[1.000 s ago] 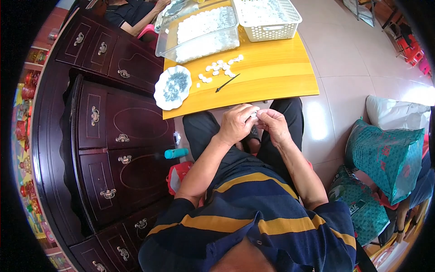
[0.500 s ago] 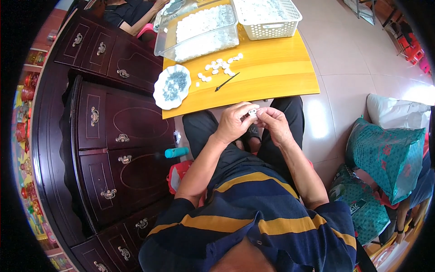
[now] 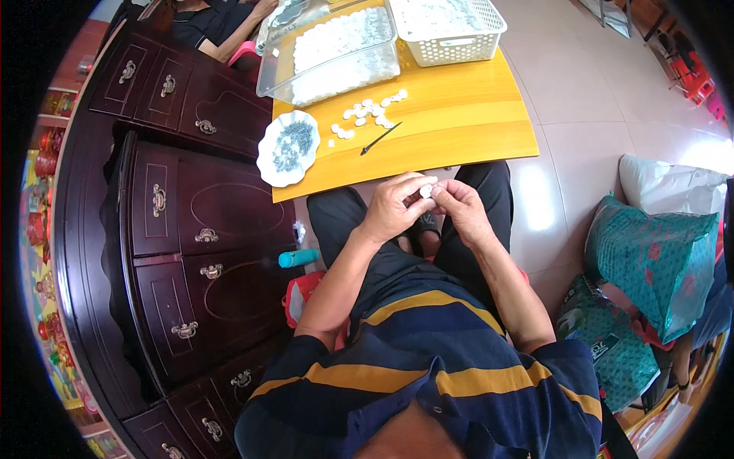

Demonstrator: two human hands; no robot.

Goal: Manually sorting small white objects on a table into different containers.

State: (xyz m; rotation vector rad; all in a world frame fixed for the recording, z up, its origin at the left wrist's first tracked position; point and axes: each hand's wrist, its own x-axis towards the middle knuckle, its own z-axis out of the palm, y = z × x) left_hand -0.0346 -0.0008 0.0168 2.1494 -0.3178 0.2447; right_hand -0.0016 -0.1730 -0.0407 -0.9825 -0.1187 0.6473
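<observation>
Between the fingertips of both hands is a small round white piece, held above my lap just off the table's near edge. My left hand pinches it from one side, and my right hand pinches it from the other. Several similar white pieces lie scattered on the yellow wooden table. Near them rests a thin black pen-like tool. A scalloped white dish at the table's left corner holds many small dark bits.
A clear plastic bin full of white pieces and a white perforated basket stand at the table's far side. Dark wooden drawers line the left. Green bags sit on the right. Another person's arm shows at the far left.
The white piece has turned in my fingers, now showing a rounder, plainer face. Both hands stay in nearly the same place.
</observation>
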